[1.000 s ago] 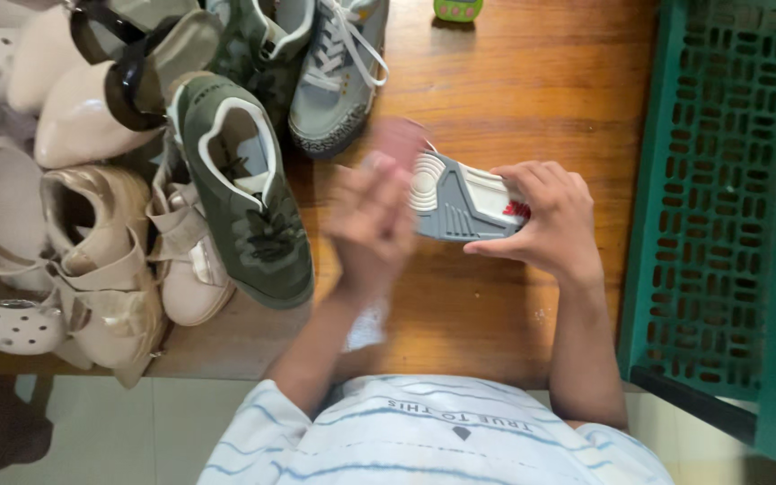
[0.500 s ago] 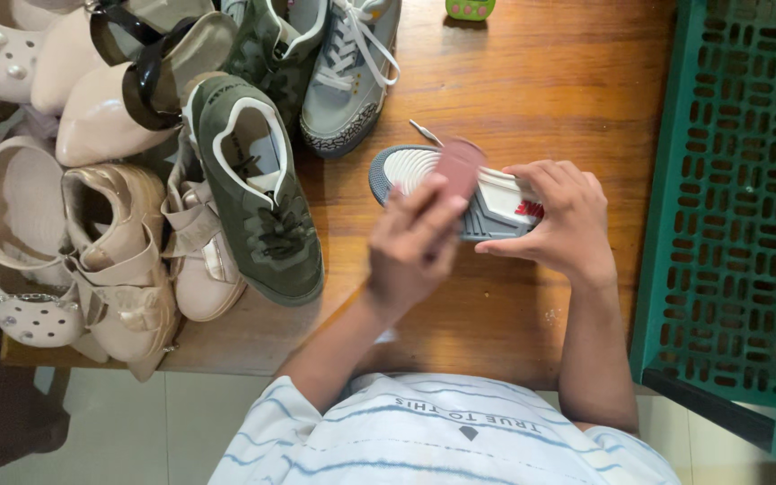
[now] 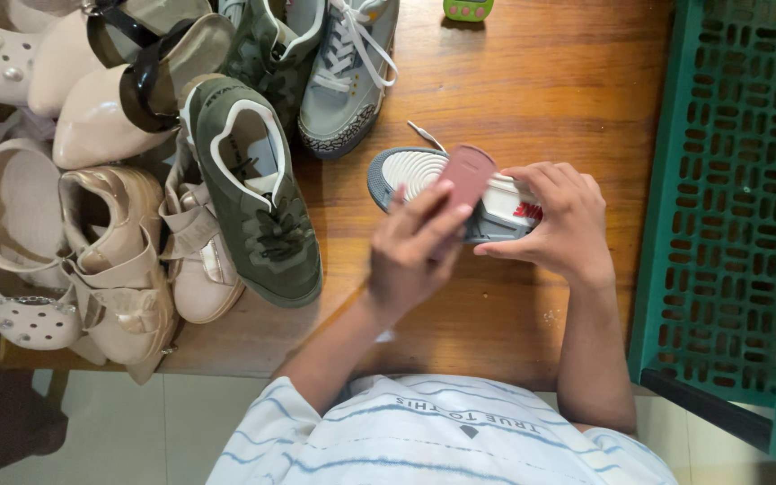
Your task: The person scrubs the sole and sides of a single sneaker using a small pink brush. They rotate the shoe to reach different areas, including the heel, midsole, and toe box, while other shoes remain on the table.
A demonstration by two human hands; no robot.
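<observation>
The left hand (image 3: 415,256) pinches a small dusty-pink block (image 3: 464,180) between fingers and thumb, pressing it against the sole of a grey sneaker (image 3: 424,175). The right hand (image 3: 559,224) is closed around the sneaker's heel end, holding it sole-up just above the wooden bench (image 3: 532,90). Left of the left hand sits an olive-green sneaker (image 3: 258,207), with beige sandals (image 3: 119,260) beyond it. Past both hands lies another grey laced sneaker (image 3: 348,72). Right of the right hand stands a green plastic crate (image 3: 729,207).
</observation>
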